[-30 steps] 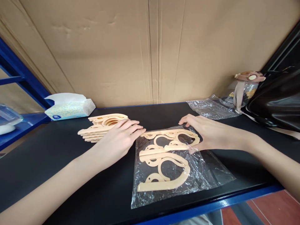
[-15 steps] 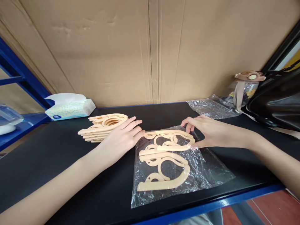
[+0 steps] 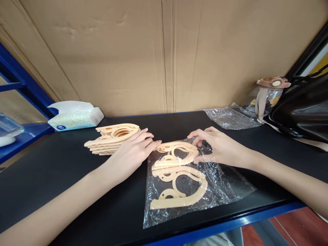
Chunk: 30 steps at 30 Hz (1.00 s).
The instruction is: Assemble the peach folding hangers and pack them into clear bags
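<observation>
Several cream hangers (image 3: 179,204) lie in the clear bag (image 3: 217,191) between the hands: left hand (image 3: 134,152) loosely open at its far-left corner, right hand (image 3: 219,145) gripping hangers through its far side.

Illumination is even and moderately bright; the source lies outside the view. Glare streaks mark the plastic bag (image 3: 215,188), with a highlight on the counter (image 3: 123,201)'s blue front edge. Focus is generally sharp. Wide-angle distortion stretches the frame's sides.
</observation>
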Available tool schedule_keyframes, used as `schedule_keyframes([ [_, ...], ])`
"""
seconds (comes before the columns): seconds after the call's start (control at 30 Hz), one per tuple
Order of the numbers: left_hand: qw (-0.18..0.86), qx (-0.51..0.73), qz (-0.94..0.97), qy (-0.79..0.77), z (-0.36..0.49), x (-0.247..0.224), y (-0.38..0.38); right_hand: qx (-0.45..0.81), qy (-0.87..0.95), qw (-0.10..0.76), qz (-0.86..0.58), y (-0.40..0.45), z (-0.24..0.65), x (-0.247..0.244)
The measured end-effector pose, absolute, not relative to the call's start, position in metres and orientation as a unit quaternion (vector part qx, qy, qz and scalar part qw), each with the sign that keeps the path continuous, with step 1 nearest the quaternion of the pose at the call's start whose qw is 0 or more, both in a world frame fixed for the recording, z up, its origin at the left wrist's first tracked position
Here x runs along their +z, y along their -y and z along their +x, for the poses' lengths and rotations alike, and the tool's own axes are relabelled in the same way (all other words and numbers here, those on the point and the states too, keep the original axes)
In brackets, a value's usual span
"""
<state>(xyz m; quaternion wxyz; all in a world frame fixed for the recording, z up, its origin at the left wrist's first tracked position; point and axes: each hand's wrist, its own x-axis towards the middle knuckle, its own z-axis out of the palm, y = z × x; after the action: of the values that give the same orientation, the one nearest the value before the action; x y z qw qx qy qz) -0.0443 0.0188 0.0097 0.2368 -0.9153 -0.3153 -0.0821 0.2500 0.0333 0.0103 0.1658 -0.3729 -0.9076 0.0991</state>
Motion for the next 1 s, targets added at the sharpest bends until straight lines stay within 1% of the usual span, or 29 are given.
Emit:
schedule_keyframes([
  [0.23,0.241,-0.074,-0.92,0.301,-0.044,0.013,-0.02,0.098,0.923,0.182,-0.324,-0.034,0.25,0.007],
  [0.4,0.289,-0.048,-0.91,0.293,-0.042,0.013,-0.021,0.098,0.929,0.193,-0.3,-0.034,0.25,0.004],
  [0.6,0.347,-0.011,-0.896,0.277,-0.04,0.014,-0.021,0.084,0.925,0.196,-0.315,-0.031,0.247,0.002],
  [0.87,0.301,-0.035,-0.911,0.281,-0.044,0.017,-0.022,0.068,0.919,0.209,-0.327,-0.032,0.245,-0.003],
  [1.0,0.305,-0.032,-0.909,0.283,-0.043,0.018,-0.02,0.058,0.918,0.219,-0.324,-0.032,0.245,-0.004],
])
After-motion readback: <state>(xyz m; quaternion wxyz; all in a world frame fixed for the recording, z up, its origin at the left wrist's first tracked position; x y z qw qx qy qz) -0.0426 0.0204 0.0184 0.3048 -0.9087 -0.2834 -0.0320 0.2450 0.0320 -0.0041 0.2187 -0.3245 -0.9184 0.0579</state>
